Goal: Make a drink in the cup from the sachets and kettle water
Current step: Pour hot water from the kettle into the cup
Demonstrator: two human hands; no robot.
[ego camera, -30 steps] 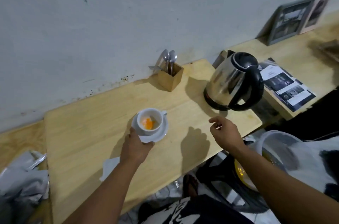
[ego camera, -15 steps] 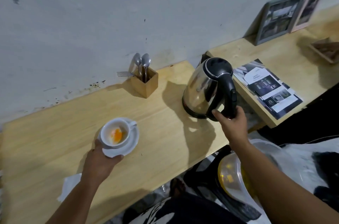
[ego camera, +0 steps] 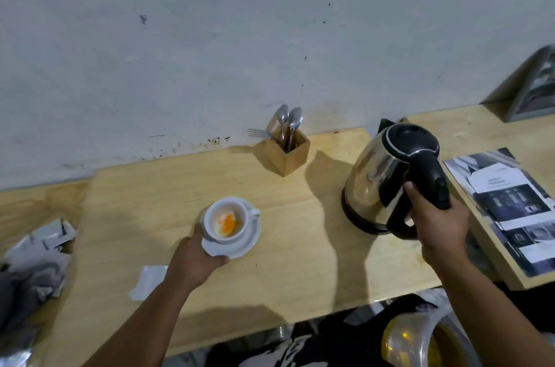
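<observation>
A white cup point(ego camera: 225, 222) with orange and white powder at its bottom stands on a white saucer point(ego camera: 246, 242) on the wooden table. My left hand point(ego camera: 195, 261) grips the saucer's near-left rim. At the right, a steel kettle point(ego camera: 378, 177) with a black lid sits on its black base. My right hand point(ego camera: 438, 222) is closed around its black handle. An opened white sachet point(ego camera: 147, 278) lies flat on the table beside my left forearm.
A wooden holder point(ego camera: 288, 153) with two spoons and a fork stands by the wall. Crumpled silver wrappers point(ego camera: 39, 249) lie at the left. A printed brochure point(ego camera: 510, 204) lies on the right shelf, a framed picture point(ego camera: 537, 90) leans behind it. A bin point(ego camera: 420, 339) sits below.
My right hand has reached across to the kettle and closed around its handle. My left hand has stayed on the saucer. The view has swung about.
</observation>
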